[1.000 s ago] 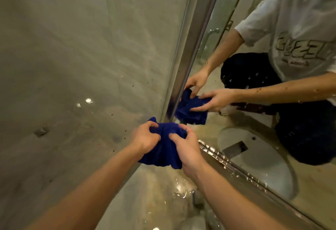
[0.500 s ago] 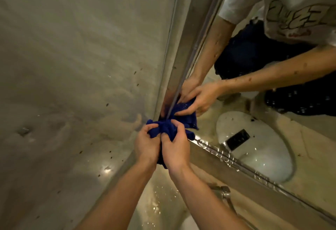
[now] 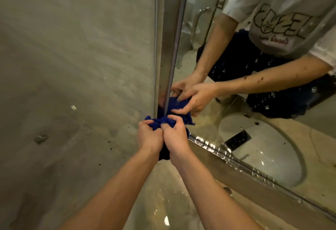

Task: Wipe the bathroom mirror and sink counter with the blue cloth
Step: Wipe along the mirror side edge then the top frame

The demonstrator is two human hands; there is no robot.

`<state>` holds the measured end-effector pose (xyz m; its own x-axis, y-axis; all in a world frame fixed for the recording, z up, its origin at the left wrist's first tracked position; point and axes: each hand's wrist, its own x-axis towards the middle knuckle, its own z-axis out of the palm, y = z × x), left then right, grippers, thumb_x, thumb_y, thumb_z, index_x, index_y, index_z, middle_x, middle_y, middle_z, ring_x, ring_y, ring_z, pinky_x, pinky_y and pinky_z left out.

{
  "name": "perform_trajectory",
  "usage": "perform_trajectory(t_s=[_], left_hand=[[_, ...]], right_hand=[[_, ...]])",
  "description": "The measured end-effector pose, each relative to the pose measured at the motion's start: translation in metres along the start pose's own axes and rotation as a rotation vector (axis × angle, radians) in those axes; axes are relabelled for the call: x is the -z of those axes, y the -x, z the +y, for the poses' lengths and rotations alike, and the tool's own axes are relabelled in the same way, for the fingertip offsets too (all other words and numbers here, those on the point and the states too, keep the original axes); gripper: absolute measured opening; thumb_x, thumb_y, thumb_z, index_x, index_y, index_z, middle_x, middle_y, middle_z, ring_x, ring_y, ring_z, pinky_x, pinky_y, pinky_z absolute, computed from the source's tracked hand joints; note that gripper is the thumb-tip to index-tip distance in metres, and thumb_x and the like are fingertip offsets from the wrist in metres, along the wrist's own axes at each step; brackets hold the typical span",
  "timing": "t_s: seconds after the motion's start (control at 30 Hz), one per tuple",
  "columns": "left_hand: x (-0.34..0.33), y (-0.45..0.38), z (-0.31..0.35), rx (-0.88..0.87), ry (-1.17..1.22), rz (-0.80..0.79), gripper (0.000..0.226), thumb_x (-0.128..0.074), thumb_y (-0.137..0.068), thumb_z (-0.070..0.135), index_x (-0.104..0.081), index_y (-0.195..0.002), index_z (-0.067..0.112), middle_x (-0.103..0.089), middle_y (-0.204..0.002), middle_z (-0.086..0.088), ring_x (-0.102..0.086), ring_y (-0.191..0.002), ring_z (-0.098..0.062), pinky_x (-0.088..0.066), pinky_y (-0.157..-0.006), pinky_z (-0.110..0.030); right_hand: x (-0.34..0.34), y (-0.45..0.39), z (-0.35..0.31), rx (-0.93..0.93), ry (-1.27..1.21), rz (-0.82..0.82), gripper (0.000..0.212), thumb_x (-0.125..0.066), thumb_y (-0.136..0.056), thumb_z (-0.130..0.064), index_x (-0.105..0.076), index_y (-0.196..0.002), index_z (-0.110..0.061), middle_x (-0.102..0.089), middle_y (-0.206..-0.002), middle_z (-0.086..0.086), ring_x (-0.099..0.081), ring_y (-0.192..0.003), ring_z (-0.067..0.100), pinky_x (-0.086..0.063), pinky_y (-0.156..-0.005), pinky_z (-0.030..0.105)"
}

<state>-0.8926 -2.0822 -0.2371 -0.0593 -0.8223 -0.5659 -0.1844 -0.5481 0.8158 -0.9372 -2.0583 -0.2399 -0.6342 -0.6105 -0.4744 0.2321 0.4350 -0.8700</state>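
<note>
Left hand (image 3: pixel 149 135) and right hand (image 3: pixel 176 137) are pressed knuckle to knuckle, each with fingers curled tightly into the blue cloth (image 3: pixel 160 120), which is bunched between them; a dark tail of the cloth hangs below the wrists. The bundle sits right at the lower left corner of the mirror (image 3: pixel 272 102), where the upright metal frame strip (image 3: pixel 171 39) comes down to meet the lower frame rail (image 3: pixel 236 162). The top of the cloth touches or nearly touches the foot of the upright strip; contact cannot be confirmed. To the left of the mirror corner stands a grey wall (image 3: pixel 72 66), speckled with small dark spots and carrying one small metal fitting (image 3: pixel 41 138) well away from the corner. The wall and the mirror close in the corner on two sides, with room only toward the person. Below the corner lies the wet sink counter (image 3: pixel 163 202), showing bright glints of water. The lower rail runs away from the corner toward the right, beaded with droplets. In the glass, the reflected basin (image 3: pixel 263 151) appears just right of the corner, together with the reflection of both hands and the cloth.
</note>
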Motion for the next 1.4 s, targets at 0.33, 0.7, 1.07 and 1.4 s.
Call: perform_trajectory(t_s=[0.33, 0.7, 1.07, 1.4], left_hand=[[-0.007, -0.036, -0.036, 0.006, 0.212, 0.012, 0.047, -0.052, -0.054, 0.009, -0.070, -0.097, 0.006, -0.074, -0.090, -0.018, -0.073, -0.083, -0.033, -0.059, -0.082, -0.051], [0.000, 0.022, 0.009, -0.211, 0.229, 0.058, 0.029, -0.062, -0.088, 0.005, -0.050, -0.100, 0.028, -0.074, -0.095, -0.004, -0.072, -0.087, -0.019, -0.058, -0.084, -0.038], [-0.004, 0.005, -0.006, -0.071, 0.170, 0.083, 0.030, -0.061, -0.073, 0.008, -0.056, -0.095, 0.027, -0.072, -0.097, -0.008, -0.070, -0.090, -0.027, -0.057, -0.089, -0.044], [0.008, 0.033, 0.031, -0.460, 0.057, 0.122, 0.018, -0.064, -0.083, 0.022, -0.052, -0.092, 0.032, -0.074, -0.079, 0.003, -0.072, -0.081, -0.017, -0.056, -0.083, -0.042]], right_hand=[[0.004, 0.008, 0.019, 0.177, 0.101, -0.003, 0.029, -0.052, -0.082, -0.015, -0.049, -0.094, -0.041, -0.070, -0.097, -0.004, -0.066, -0.093, 0.020, -0.052, -0.090, 0.046], [0.023, 0.023, -0.014, 0.491, -0.015, 0.045, 0.023, -0.062, -0.086, -0.018, -0.055, -0.097, -0.038, -0.067, -0.095, -0.011, -0.066, -0.090, 0.010, -0.054, -0.086, 0.040], [0.012, 0.017, 0.011, 0.367, 0.030, 0.038, 0.029, -0.057, -0.089, -0.007, -0.056, -0.092, -0.036, -0.070, -0.088, -0.010, -0.067, -0.087, 0.009, -0.053, -0.089, 0.044], [0.022, 0.034, -0.032, 0.718, 0.036, 0.152, 0.017, -0.060, -0.092, -0.013, -0.056, -0.102, -0.025, -0.061, -0.086, -0.022, -0.059, -0.084, -0.002, -0.047, -0.079, 0.019]])
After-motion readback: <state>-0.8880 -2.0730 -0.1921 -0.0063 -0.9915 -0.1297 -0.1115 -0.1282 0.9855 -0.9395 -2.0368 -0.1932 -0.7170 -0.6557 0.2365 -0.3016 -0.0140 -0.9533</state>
